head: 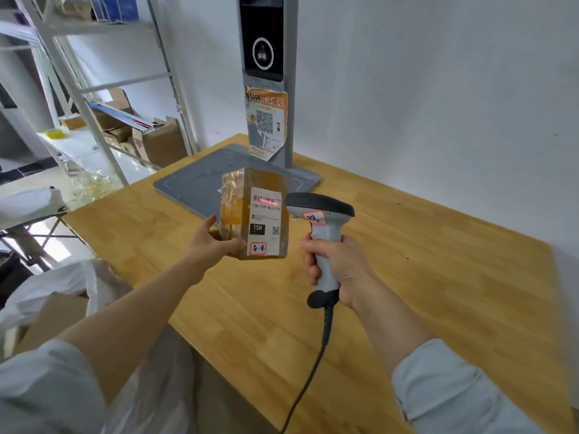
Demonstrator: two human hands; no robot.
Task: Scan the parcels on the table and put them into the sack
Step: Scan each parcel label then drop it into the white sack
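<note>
One parcel (254, 214) is held upright above the table (438, 277), left hand (213, 242) gripping its lower left corner; right hand (336, 266) clasps the scanner (322, 214). Red line falls on the barcode (265, 199). Advise: keep label (265, 225) square and steady until it reads.

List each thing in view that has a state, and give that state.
parcel, held up on end, red line across the barcode of its label.
scanner, aimed at the label, beam on.
left hand, grips the parcel's lower end.
right hand, grips the scanner's handle.
sack, mouth open, beside the table.
</note>
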